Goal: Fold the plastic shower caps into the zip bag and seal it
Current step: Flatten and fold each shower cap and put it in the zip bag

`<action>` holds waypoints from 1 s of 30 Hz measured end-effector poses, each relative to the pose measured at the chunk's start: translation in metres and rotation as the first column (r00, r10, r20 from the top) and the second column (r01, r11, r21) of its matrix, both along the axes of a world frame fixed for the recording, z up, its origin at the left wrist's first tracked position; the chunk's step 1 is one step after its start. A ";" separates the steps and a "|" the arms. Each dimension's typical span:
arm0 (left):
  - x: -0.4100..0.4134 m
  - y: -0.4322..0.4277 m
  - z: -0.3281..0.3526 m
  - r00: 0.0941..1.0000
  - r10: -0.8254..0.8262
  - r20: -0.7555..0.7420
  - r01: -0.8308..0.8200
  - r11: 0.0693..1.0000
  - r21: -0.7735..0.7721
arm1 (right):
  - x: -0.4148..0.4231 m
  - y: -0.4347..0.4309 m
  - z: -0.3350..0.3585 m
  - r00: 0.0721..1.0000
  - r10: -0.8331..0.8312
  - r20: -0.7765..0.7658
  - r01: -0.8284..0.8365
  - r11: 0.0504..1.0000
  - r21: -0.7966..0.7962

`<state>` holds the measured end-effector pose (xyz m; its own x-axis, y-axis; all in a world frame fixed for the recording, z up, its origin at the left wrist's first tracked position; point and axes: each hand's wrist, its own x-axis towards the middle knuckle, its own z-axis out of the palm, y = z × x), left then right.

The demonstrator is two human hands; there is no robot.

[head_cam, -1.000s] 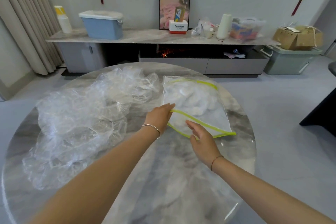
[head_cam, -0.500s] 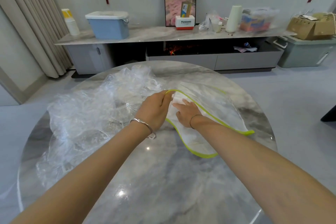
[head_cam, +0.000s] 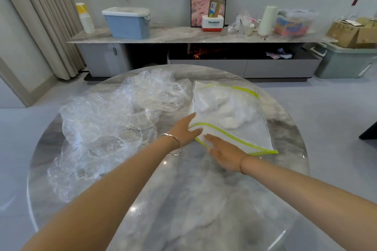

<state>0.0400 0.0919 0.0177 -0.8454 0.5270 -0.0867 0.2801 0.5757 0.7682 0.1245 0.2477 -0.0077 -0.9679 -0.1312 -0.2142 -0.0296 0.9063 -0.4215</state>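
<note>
A clear zip bag [head_cam: 242, 128] with yellow-green edges lies on the right half of the round marble table [head_cam: 183, 199]. White folded shower caps [head_cam: 224, 108] show through it. My left hand [head_cam: 183, 132] rests at the bag's near left corner, fingers on the green mouth strip. My right hand [head_cam: 226, 154] lies flat, fingers spread, at the same near edge, its fingertips on the strip. A big heap of loose clear shower caps [head_cam: 110, 126] covers the table's left half.
Behind the table runs a low marble sideboard [head_cam: 183, 35] with a blue bin [head_cam: 127, 22], a picture frame, a white roll and bags. A grey-green crate [head_cam: 344, 61] with cardboard boxes stands at the right. Curtains hang at the left.
The bag's lifted mouth edge has dropped flat on the table. My right hand has pulled back out from the bag's mouth to its near edge. My left hand stays at the corner.
</note>
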 end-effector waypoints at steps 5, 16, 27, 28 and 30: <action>0.003 -0.062 -0.020 0.983 -0.055 -0.174 -0.060 0.803 -0.593 | 0.044 0.001 -0.010 0.994 0.107 -0.007 -0.106 0.991 0.083; 0.072 -0.105 -0.034 0.965 -0.237 -0.111 0.094 0.711 -0.697 | 0.061 -0.030 -0.005 0.985 0.131 -0.116 -0.130 0.991 0.015; 0.041 -0.162 -0.030 0.920 0.111 -0.377 -0.350 0.668 -0.657 | 0.065 -0.058 -0.016 0.982 0.175 -0.066 -0.174 0.985 0.024; 0.038 -0.167 -0.034 0.924 0.149 -0.353 -0.356 0.675 -0.647 | 0.065 -0.060 -0.017 0.982 0.176 -0.065 -0.175 0.984 0.024; 0.035 -0.171 -0.038 0.917 0.209 -0.339 -0.382 0.708 -0.594 | 0.064 -0.060 -0.017 0.983 0.172 -0.067 -0.171 0.985 0.025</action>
<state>0.0755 -0.0795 -0.0202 -0.9865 0.1374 -0.0895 0.1260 0.9844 0.1226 0.1881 0.1873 -0.0245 -0.9441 -0.2927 -0.1519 -0.2134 0.8934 -0.3954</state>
